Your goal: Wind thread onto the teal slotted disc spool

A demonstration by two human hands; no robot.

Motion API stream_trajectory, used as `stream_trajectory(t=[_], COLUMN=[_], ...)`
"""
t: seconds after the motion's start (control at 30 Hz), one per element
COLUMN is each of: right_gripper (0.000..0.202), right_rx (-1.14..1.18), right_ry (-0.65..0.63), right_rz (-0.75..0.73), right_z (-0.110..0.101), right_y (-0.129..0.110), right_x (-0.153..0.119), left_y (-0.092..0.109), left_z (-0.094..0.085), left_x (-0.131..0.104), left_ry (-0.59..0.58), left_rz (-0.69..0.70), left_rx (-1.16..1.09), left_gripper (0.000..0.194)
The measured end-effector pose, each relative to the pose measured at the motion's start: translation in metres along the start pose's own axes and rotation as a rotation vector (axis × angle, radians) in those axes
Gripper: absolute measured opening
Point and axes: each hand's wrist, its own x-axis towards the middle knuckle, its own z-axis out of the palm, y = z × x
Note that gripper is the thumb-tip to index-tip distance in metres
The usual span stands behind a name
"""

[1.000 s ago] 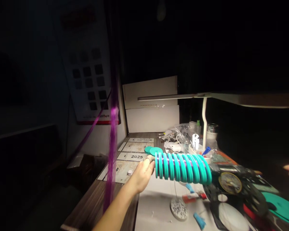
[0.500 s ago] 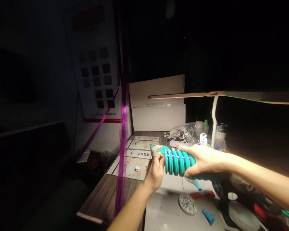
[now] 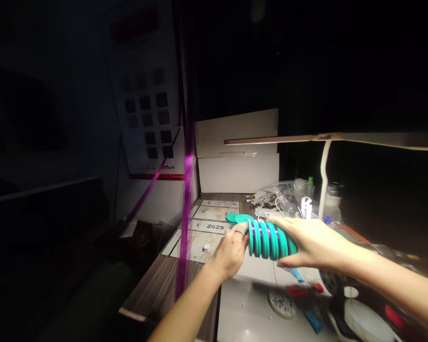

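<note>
A row of teal round spools (image 3: 266, 240), with purple thread showing between their discs, lies sideways above the table. My right hand (image 3: 308, 244) is wrapped around the row's right end, thumb below and fingers over the top. My left hand (image 3: 231, 249) is closed at the left end, fingers curled against the end disc, with a wrap or band on one finger. Two flat teal discs (image 3: 244, 218) stick out just beyond the left fingers; how they join the row is hidden. Left of my hands hangs a long bundle of purple thread (image 3: 187, 190).
A white lamp (image 3: 324, 180) stands at the right. Below my hands are a round dish of small beads (image 3: 282, 304), blue tassels (image 3: 313, 321) and a red item (image 3: 301, 289). Clear plastic bags (image 3: 281, 197) lie behind. A sheet marked 2025 (image 3: 215, 227) covers part of the desk.
The view has shifted slightly, so the scene sits a little further right. My left fingers have turned at the row's end, and two flat teal discs now show beyond them.
</note>
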Motion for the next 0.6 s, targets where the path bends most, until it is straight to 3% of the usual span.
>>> stream_trajectory(t=[0.2, 0.33, 0.4, 0.53, 0.6], right_gripper=[0.071, 0.072, 0.074, 0.057, 0.053], right_rx=[0.048, -0.006, -0.095, -0.42, -0.559], right_ry=[-0.081, -0.047, 0.065, 0.46, 0.586], right_rz=[0.059, 0.037, -0.007, -0.066, -0.063], right_z=[-0.009, -0.005, 0.004, 0.034, 0.054], right_y=[-0.003, -0.003, -0.005, -0.009, -0.015], right_x=[0.005, 0.001, -0.005, -0.018, -0.024], left_y=[-0.008, -0.01, -0.007, -0.001, 0.001], left_z=[0.008, 0.016, 0.017, 0.018, 0.016], left_x=[-0.001, -0.002, -0.002, -0.001, 0.001], left_ry=[0.026, 0.078, 0.097, 0.137, 0.14], left_rz=[0.008, -0.034, -0.079, -0.254, -0.342], left_rx=[-0.017, -0.044, -0.061, -0.046, -0.025], left_gripper=[0.03, 0.029, 0.029, 0.031, 0.032])
